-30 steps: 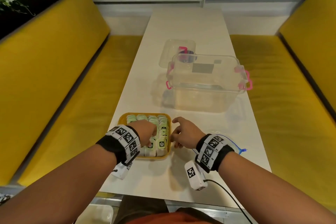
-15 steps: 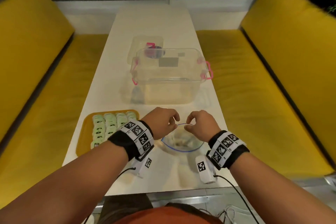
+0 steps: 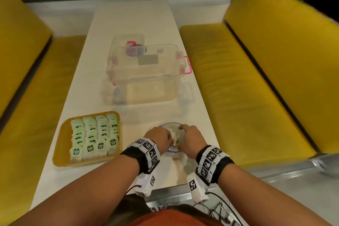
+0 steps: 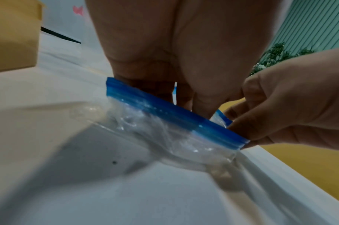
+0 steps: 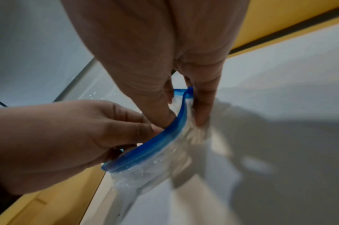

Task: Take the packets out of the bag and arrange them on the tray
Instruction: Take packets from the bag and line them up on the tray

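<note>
An orange tray (image 3: 60,145) on the white table holds rows of green packets (image 3: 93,134). To its right sits a clear zip bag (image 3: 171,124) with a blue rim, its mouth facing up, between my hands. My right hand (image 3: 190,137) pinches the blue rim (image 5: 185,105) between thumb and finger. My left hand (image 3: 159,136) has its fingers (image 4: 201,105) dipped into the bag mouth behind the rim (image 4: 164,115). Their tips are hidden, so I cannot see what they hold. A pale packet (image 3: 177,141) shows inside the bag.
A clear plastic box (image 3: 146,71) with pink latches stands mid-table, its lid (image 3: 128,42) lying behind it. Yellow benches (image 3: 256,97) run along both sides of the table. The table's near edge (image 3: 165,187) is just under my wrists.
Both hands left the tray and moved right to the bag, pinching its rim apart. Now my left fingers have gone down into the bag mouth while the right still holds the rim.
</note>
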The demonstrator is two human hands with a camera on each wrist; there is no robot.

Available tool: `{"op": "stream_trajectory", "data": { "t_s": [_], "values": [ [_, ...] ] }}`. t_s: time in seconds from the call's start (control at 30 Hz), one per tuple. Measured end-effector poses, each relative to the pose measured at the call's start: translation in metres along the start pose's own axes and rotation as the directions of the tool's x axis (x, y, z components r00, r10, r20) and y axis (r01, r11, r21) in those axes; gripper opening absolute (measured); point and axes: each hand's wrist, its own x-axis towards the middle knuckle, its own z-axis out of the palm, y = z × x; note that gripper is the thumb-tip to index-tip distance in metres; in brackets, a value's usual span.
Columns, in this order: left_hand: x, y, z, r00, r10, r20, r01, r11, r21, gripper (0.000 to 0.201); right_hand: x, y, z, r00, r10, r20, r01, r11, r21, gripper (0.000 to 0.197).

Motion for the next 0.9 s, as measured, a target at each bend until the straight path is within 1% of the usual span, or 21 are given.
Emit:
{"op": "stream_trajectory", "data": {
  "t_s": [0.13, 0.2, 0.27, 0.3, 0.4, 0.47, 0.57, 0.67, 0.8, 0.9],
  "values": [
    [-0.001, 0.004, 0.001, 0.999, -0.023, 0.035, 0.023, 1.000, 0.005, 0.026, -0.002, 0.002, 0.000, 0.998, -0.043, 0.046, 0.041, 0.998, 0.043, 0.075],
    [-0.001, 0.004, 0.001, 0.999, -0.041, 0.006, 0.042, 0.998, -0.042, 0.026, -0.001, 0.003, -0.003, 0.995, -0.057, 0.076, 0.054, 0.997, 0.050, 0.080],
    [-0.002, 0.004, 0.001, 0.997, -0.060, -0.051, 0.056, 0.995, -0.085, 0.023, -0.002, 0.003, -0.003, 0.995, -0.061, 0.077, 0.057, 0.997, 0.055, 0.082],
    [-0.002, 0.005, 0.001, 0.996, -0.062, -0.062, 0.057, 0.995, -0.079, 0.023, -0.002, 0.002, -0.003, 0.996, -0.064, 0.070, 0.059, 0.996, 0.061, 0.081],
    [-0.003, 0.010, -0.001, 0.996, -0.090, -0.003, 0.090, 0.996, 0.018, 0.026, -0.004, -0.001, -0.002, 0.995, -0.072, 0.071, 0.067, 0.995, 0.075, 0.079],
    [-0.001, 0.010, -0.002, 0.993, -0.119, 0.016, 0.119, 0.993, 0.022, 0.023, -0.003, -0.002, -0.001, 0.993, -0.081, 0.082, 0.075, 0.995, 0.072, 0.081],
    [0.000, 0.010, -0.002, 0.993, -0.107, 0.047, 0.107, 0.994, 0.013, 0.020, -0.003, -0.003, -0.001, 0.993, -0.093, 0.073, 0.089, 0.994, 0.059, 0.080],
    [-0.001, 0.007, -0.002, 0.995, -0.085, 0.048, 0.087, 0.996, -0.026, 0.014, -0.003, -0.002, -0.004, 0.991, -0.097, 0.092, 0.094, 0.995, 0.031, 0.079],
    [-0.004, -0.002, -0.011, 0.998, -0.065, 0.008, 0.066, 0.995, -0.077, 0.018, 0.001, -0.003, -0.009, 0.991, -0.077, 0.111, 0.081, 0.996, -0.037, 0.080],
    [-0.009, -0.010, -0.024, 0.998, -0.057, -0.023, 0.050, 0.973, -0.224, 0.013, 0.004, -0.002, -0.010, 0.990, -0.064, 0.125, 0.075, 0.994, -0.083, 0.082]
  ]
}}
